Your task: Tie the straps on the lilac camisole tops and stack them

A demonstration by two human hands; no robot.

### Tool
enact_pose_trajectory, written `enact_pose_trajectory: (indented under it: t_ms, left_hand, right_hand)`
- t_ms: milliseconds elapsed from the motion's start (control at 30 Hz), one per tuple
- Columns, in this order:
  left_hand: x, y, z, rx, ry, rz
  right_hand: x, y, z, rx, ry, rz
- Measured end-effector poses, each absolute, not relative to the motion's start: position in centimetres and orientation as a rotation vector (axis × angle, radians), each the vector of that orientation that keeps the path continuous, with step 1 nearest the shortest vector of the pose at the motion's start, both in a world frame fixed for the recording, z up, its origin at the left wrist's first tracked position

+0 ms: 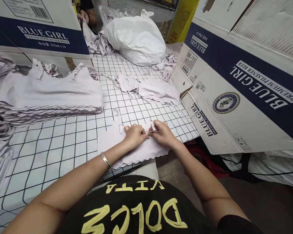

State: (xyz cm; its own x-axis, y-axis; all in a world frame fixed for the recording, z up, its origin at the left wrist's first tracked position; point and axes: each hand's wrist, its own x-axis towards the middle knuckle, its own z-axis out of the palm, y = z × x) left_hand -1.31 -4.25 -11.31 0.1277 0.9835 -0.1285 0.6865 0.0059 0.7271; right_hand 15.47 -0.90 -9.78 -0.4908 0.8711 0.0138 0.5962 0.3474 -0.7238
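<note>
A pale pink camisole (141,151) with thin straps and a wavy hem lies flat on the table in front of me, its hem along the near edge. My left hand (136,135) is closed in a pinch on the camisole's top edge. Close beside it, my right hand (163,132) also pinches the camisole, around a strap loop that sticks up by the fingers. The fingertips of both hands almost meet. One loose strap (117,120) lies to the left of my left hand. Any small thing between the fingertips is too small to make out.
A stack of camisoles (56,91) lies at the left, before a Blue Girl carton (44,39). More garments (156,87) and a white plastic bag (136,39) are farther back on the grid-patterned cloth (48,139). A large carton (224,78) stands right. Another person's hand (83,15) holds fabric.
</note>
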Motion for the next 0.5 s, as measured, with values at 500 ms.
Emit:
enact_pose_trajectory:
  t_ms: [500]
  left_hand:
    - [-2.8, -10.2, -12.2, 2.564, 1.468, 0.378]
  right_hand:
    - [12.9, 5.1, -9.8, -1.346, -1.379, 1.49]
